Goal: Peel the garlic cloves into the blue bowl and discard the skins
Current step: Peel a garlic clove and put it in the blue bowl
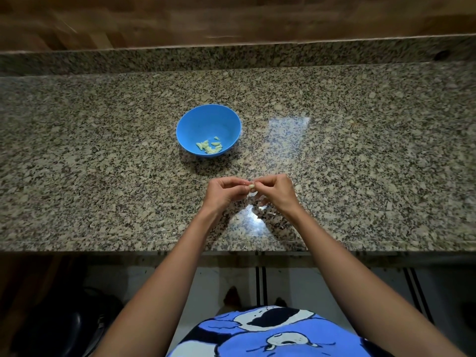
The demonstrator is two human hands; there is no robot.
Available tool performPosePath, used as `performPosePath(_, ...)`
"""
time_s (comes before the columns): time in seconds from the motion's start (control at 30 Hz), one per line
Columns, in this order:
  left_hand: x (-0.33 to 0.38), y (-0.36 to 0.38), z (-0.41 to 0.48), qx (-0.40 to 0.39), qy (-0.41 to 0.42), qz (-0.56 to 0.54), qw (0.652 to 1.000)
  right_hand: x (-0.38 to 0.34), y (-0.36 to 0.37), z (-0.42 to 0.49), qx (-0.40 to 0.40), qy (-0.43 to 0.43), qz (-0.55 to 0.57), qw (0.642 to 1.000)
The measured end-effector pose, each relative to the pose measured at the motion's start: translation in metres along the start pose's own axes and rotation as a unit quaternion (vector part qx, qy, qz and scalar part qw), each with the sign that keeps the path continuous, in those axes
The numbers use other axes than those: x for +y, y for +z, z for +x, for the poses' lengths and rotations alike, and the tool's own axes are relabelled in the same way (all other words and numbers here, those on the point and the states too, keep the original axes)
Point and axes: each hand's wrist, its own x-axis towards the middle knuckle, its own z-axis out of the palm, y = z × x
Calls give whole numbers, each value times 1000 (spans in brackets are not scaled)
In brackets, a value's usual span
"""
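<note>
Most of the garlic clove (251, 187) is hidden: only a small pale end shows between the two hands, and the fingertips cover the rest. A thin whitish scrap of skin (253, 194) seems to hang just under it, but glare on the bench (103, 150) below the hands makes loose bits there hard to tell apart from the speckled granite.

The left hand (224, 191) has its fingers (231, 185) curled in, pinching the clove from one side. The right hand (277, 193) pinches at it from the other, fingertips nearly touching the left's. The clove is held above the bench's near part, well apart from the blue bowl (181, 124). The bowl stands farther back and slightly left, with a small heap of peeled cloves (210, 146) on its floor.
</note>
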Motion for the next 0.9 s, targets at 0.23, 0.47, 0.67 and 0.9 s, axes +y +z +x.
performPosePath(0.23,2,-2,0,-11,19,-1,1000,-1,2,-1,16,0,-3,1000)
performPosePath(0.47,-1,-10,0,25,47,-15,998,-3,-3,-3,17,203,279,938)
performPosePath(0.67,-15,-38,4,241,56,99,964,13,-8,-7,50,149,143,977)
performPosePath(0.9,-32,-35,-2,252,154,390,872,25,-19,-15,102,168,143,970)
